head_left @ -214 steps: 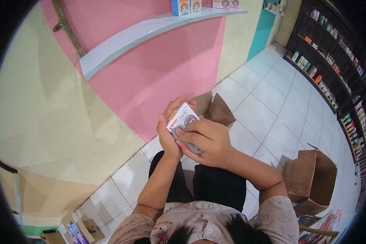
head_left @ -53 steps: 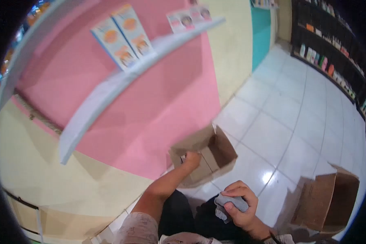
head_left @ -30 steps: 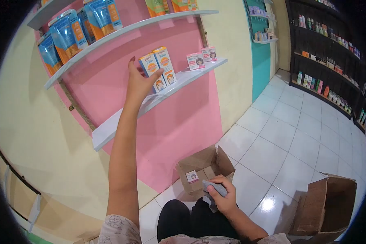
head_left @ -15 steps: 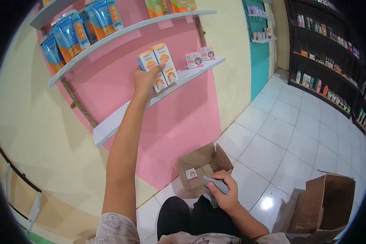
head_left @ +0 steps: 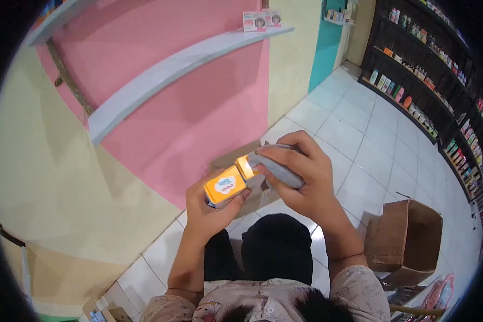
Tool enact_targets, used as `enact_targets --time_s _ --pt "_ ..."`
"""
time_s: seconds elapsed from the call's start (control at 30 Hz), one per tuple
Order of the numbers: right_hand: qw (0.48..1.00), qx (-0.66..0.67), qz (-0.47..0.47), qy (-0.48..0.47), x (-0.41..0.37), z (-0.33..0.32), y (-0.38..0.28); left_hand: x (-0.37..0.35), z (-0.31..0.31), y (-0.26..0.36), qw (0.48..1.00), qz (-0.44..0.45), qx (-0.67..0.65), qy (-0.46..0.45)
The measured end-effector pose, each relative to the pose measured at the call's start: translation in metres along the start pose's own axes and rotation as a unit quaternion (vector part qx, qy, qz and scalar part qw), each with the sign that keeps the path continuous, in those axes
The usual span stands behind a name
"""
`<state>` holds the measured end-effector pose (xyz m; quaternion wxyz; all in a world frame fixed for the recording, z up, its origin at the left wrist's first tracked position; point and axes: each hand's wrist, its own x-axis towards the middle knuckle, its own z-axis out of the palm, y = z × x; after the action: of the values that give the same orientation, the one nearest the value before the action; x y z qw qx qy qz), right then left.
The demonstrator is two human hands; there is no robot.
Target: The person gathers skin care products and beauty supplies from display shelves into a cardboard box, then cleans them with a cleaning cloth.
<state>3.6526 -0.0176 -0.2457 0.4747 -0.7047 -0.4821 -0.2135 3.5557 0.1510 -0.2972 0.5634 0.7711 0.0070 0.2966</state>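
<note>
"What is the left hand (head_left: 204,216) doing?"

"It's closed round a small oblong carton with a bright yellow end (head_left: 225,185), thumb along the near side, fingers mostly hidden beyond it. A second, matching yellow-ended carton (head_left: 246,167) lies right beside it, on the right-hand side. Whether the left fingers bear that one too, I cannot tell."

"And the right hand (head_left: 317,180)?"

"Bent fingers and thumb pinch a bunched grey cloth (head_left: 292,178), only partly open, with the cloth's front against the second carton."

"How would the cartons handle?"

"Light, I'd judge, with stiff but thin card walls that a hard squeeze could dent. The printed faces look smooth, so they might slide against each other. I'd take both across their long sides, near the middle, and leave the yellow ends free. The cloth looks soft and limp; a loose pinch should do."

"What lies farther out?"

"Just below and beyond both hands, partly covered by them, an open brown cardboard box (head_left: 234,154). Ahead and left of the left hand, a long white wall shelf (head_left: 161,71), two small pink-and-white boxes (head_left: 254,22) at its far end. Well right of the right hand, a larger open brown carton (head_left: 385,236) on the white tiled floor (head_left: 341,140)."
</note>
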Motion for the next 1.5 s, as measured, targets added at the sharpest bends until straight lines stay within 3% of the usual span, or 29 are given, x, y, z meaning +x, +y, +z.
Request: enact_targets --time_s 0.1,0.2,0.33,0.43,0.53,0.73,0.87,0.93,1.0,1.03,1.07,1.2,1.3,1.4,1.5 --pt "0.999 -0.031 -0.039 0.009 -0.012 0.011 -0.006 0.003 -0.016 -0.003 0.948 0.239 0.212 0.015" --pt "0.996 -0.043 -0.076 -0.015 -0.020 0.010 -0.018 -0.003 -0.020 -0.007 0.919 0.303 0.245 0.050" --pt "0.996 -0.053 -0.062 0.019 -0.020 0.018 -0.025 -0.011 -0.029 -0.012 0.886 0.355 0.290 0.066" --pt "0.991 -0.055 -0.122 -0.012 -0.024 0.024 -0.029 -0.011 -0.032 -0.019 0.865 0.376 0.313 0.110" --pt "0.992 -0.034 -0.120 -0.025 -0.026 0.024 -0.033 -0.017 -0.048 -0.019 0.828 0.424 0.351 0.113" --pt "0.995 0.076 0.008 0.066 -0.030 0.041 -0.020 -0.021 -0.047 -0.026 0.842 0.412 0.321 0.134" --pt "0.988 0.091 0.004 0.125 -0.035 0.042 -0.017 -0.027 -0.043 -0.030 0.893 0.366 0.237 0.111" --pt "0.994 0.019 -0.068 0.087 -0.036 0.042 -0.024 -0.030 -0.044 -0.031 0.907 0.345 0.224 0.086" --pt "0.988 -0.056 -0.137 0.047 -0.039 0.047 -0.022 -0.042 -0.034 -0.039 0.966 0.222 0.085 0.100" --pt "0.989 -0.058 -0.128 0.035 -0.040 0.050 -0.022 -0.046 -0.029 -0.041 0.982 0.157 0.014 0.106" --pt "0.991 -0.061 -0.120 0.023 -0.038 0.054 -0.022 -0.047 -0.025 -0.041 0.984 0.104 -0.120 0.075" --pt "0.997 -0.029 -0.061 -0.041 -0.036 0.053 -0.018 -0.040 -0.034 -0.023 0.949 -0.007 -0.315 -0.017" --pt "0.995 -0.026 -0.031 -0.090 -0.035 0.057 -0.011 -0.041 -0.043 -0.037 0.967 -0.008 -0.245 -0.068" --pt "0.990 -0.032 0.000 -0.137 -0.041 0.061 -0.005 -0.037 -0.041 -0.045 0.928 -0.137 -0.323 -0.125" --pt "0.983 -0.030 0.039 -0.178 -0.049 0.061 -0.004 -0.041 -0.032 -0.056 0.913 -0.204 -0.345 -0.072"
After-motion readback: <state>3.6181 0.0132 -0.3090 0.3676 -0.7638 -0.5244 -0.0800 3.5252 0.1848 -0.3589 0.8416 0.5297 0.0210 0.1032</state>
